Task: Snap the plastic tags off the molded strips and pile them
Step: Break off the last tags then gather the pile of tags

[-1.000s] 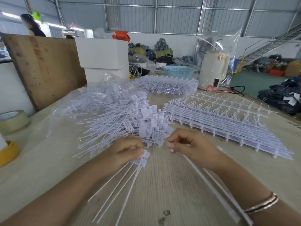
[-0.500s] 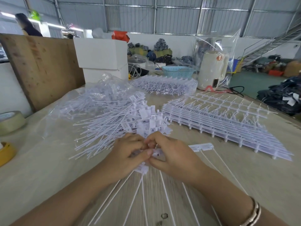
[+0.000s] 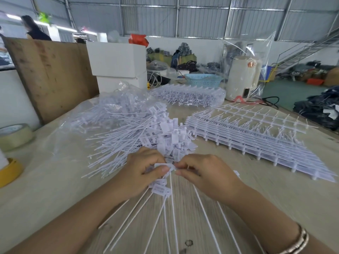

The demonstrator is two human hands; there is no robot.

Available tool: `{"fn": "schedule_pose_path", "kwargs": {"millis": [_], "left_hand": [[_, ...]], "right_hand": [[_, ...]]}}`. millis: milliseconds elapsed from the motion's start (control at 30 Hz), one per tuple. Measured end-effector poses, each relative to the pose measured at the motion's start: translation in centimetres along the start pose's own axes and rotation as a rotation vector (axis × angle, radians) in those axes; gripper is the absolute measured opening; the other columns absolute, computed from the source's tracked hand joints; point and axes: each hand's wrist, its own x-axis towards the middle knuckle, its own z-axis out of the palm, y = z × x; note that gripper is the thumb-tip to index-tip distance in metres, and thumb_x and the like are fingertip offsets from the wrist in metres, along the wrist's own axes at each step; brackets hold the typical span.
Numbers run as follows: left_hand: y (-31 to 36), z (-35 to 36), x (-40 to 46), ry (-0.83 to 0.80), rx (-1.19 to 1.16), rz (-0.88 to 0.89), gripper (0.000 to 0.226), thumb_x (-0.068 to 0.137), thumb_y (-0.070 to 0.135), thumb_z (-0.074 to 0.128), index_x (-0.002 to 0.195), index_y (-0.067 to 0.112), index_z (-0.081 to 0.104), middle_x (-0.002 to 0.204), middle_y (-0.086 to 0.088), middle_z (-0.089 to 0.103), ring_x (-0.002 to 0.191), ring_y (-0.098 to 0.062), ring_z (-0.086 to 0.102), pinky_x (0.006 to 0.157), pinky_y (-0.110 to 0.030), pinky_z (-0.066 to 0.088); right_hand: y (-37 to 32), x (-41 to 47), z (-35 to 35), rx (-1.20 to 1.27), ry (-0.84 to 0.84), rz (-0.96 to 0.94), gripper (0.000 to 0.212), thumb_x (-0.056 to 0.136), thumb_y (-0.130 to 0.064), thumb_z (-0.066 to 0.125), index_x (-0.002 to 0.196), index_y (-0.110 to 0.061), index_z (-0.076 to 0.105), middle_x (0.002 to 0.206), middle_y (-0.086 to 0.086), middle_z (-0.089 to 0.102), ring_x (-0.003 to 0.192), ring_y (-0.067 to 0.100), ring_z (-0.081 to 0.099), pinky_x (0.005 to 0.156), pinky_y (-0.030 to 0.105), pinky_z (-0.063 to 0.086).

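Head cam view, wooden table (image 3: 55, 189). Left hand (image 3: 141, 173) and right hand (image 3: 207, 175) close together at centre, fingertips nearly meeting, both pinching a small white tag (image 3: 164, 166) between them. Left also clutching a bundle of tags (image 3: 160, 188) w/ flat heads just below its thumb. Thin white tails (image 3: 170, 213) fanning from the hands toward the near edge, long axes near-far, heads at far end. Bracelet (image 3: 298, 242) on right wrist.

Just beyond the hands: loose pile of snapped tags (image 3: 146, 132), heads mostly to the right, tails pointing left & far-left, partly lying on a clear plastic bag (image 3: 102, 110). Right of pile: stack of molded strips (image 3: 256, 142), long axis running far-left to near-right, close to right hand but apart. Further back: another bagged batch (image 3: 189, 95), blue basket (image 3: 203, 80), white boxes (image 3: 117, 65), cream appliance (image 3: 242, 77). Far left: plywood board (image 3: 49, 76) leaning upright, two tape rolls (image 3: 14, 133) at left edge. Nothing between hands and pile.
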Motion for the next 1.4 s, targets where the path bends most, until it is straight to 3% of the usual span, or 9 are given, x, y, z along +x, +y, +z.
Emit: {"fn": "schedule_pose_path", "kwargs": {"millis": [133,267,433,533,667,867,1067,1300,1400], "left_hand": [[0.0,0.0,-0.2,-0.035,0.096,-0.019,0.04,0.081,0.053,0.043,0.078,0.019,0.063,0.078,0.016,0.057,0.091,-0.003,0.047,0.087,-0.038,0.031],[0.5,0.0,-0.2,-0.033,0.02,0.007,0.034,0.084,0.047,0.046,0.074,0.018,0.06,0.078,0.008,0.059,0.085,-0.007,0.05,0.082,-0.033,0.036],[0.0,-1.2,-0.5,0.02,-0.201,-0.102,0.023,0.088,0.037,0.058,0.084,0.016,0.065,0.087,0.0,0.061,0.087,-0.007,0.056,0.079,-0.015,0.04],[-0.3,-1.0,-0.3,-0.075,0.084,-0.063,0.034,0.08,0.056,0.046,0.073,0.025,0.059,0.085,0.01,0.059,0.091,-0.006,0.049,0.086,-0.023,0.033],[-0.6,-0.6,-0.3,-0.087,0.267,-0.045,0.031,0.077,0.065,0.041,0.077,0.037,0.053,0.093,0.019,0.049,0.095,0.0,0.042,0.085,-0.015,0.026],[0.3,0.2,-0.3,-0.022,0.08,-0.052,0.06,0.087,0.057,0.024,0.089,0.017,0.069,0.096,0.011,0.055,0.097,-0.007,0.045,0.088,-0.03,0.032],[0.7,0.3,0.1,0.001,-0.077,-0.056,0.048,0.082,0.05,0.043,0.067,0.009,0.064,0.078,0.01,0.057,0.086,-0.006,0.047,0.08,-0.02,0.035],[0.4,0.4,-0.1,-0.025,-0.019,-0.064,0.03,0.084,0.053,0.04,0.067,0.033,0.055,0.074,0.012,0.055,0.082,-0.006,0.047,0.078,-0.028,0.034],[0.3,0.4,-0.1,-0.029,0.014,-0.02,0.045,0.081,0.057,0.045,0.074,0.018,0.064,0.074,0.007,0.057,0.08,-0.01,0.048,0.077,-0.03,0.036]], "right_hand": [[0.2,0.1,0.3,0.108,-0.052,0.029,0.019,0.094,-0.034,0.052,0.089,-0.023,0.067,0.071,-0.014,0.063,0.071,0.01,0.061,0.069,0.032,0.048],[0.6,0.4,0.0,0.269,-0.055,0.057,0.017,0.094,-0.024,0.054,0.083,-0.021,0.066,0.072,-0.012,0.065,0.066,0.004,0.062,0.069,0.028,0.051],[3.2,-0.4,-2.9,0.489,0.181,0.197,0.014,0.087,-0.02,0.061,0.077,-0.029,0.062,0.07,-0.01,0.066,0.066,0.013,0.064,0.071,0.031,0.053],[2.8,-0.4,-2.2,0.34,0.115,0.137,0.009,0.08,-0.032,0.07,0.082,-0.036,0.062,0.075,-0.014,0.063,0.062,-0.003,0.055,0.059,0.013,0.044],[0.9,0.1,-0.2,0.109,0.037,0.003,0.021,0.081,-0.035,0.069,0.098,-0.029,0.06,0.087,-0.019,0.058,0.082,-0.002,0.052,0.069,0.019,0.045],[-1.2,0.1,0.7,0.185,0.029,-0.065,0.035,0.081,-0.036,0.069,0.104,-0.029,0.045,0.083,-0.019,0.052,0.072,-0.01,0.05,0.066,0.012,0.039],[-1.1,0.1,-0.1,0.205,0.009,-0.086,0.036,0.08,-0.041,0.069,0.108,-0.024,0.053,0.099,-0.015,0.062,0.091,0.0,0.057,0.08,0.021,0.045],[0.0,-0.2,-0.1,0.009,0.041,-0.022,0.024,0.083,-0.041,0.066,0.101,-0.026,0.062,0.09,-0.02,0.06,0.073,-0.002,0.051,0.067,0.023,0.042],[-0.3,0.0,0.2,0.002,0.05,-0.014,0.025,0.084,-0.044,0.064,0.101,-0.026,0.065,0.093,-0.014,0.066,0.074,0.002,0.053,0.07,0.028,0.045]]}}
